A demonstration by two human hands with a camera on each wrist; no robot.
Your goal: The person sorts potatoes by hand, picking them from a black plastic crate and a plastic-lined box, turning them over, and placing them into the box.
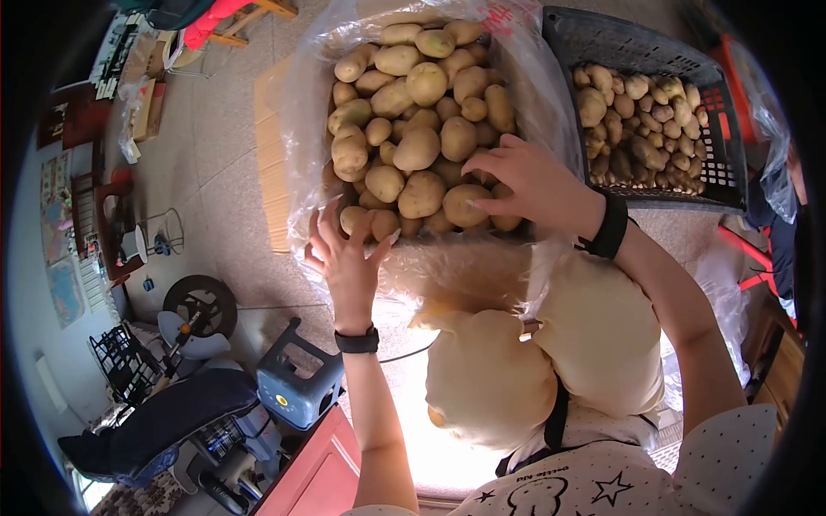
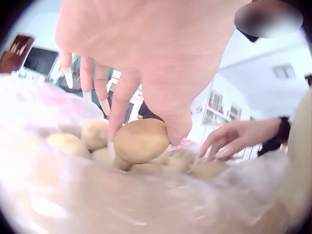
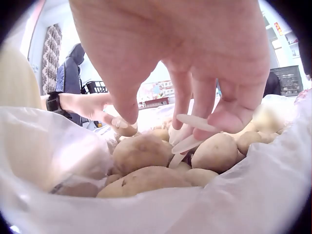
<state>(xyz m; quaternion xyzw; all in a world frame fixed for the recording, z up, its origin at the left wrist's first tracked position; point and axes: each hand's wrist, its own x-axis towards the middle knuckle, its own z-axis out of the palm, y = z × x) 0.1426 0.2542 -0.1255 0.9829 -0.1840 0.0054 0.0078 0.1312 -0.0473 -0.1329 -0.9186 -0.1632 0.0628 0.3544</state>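
Left hand [image 1: 348, 271]: thumb and index finger pinch a potato [image 2: 141, 141] between their tips. Right hand [image 1: 544, 185]: fingers spread, bent down over the heaped potatoes [image 1: 419, 148] directly beneath; black crate [image 1: 637, 41] stands beyond, to their right.

"What does the left hand [image 1: 342, 265] hold?"

"A smooth tan oval potato [image 2: 141, 141], pinched between thumb and finger, lying roughly level at the near left corner of the potato heap [image 1: 419, 148]."

"And the right hand [image 1: 538, 185]?"

"Its bent fingers point down into that potato heap (mostly oval, yellow-brown, here and there greenish, sizes mixed), which lies jumbled inside clear plastic [image 1: 305, 138]."
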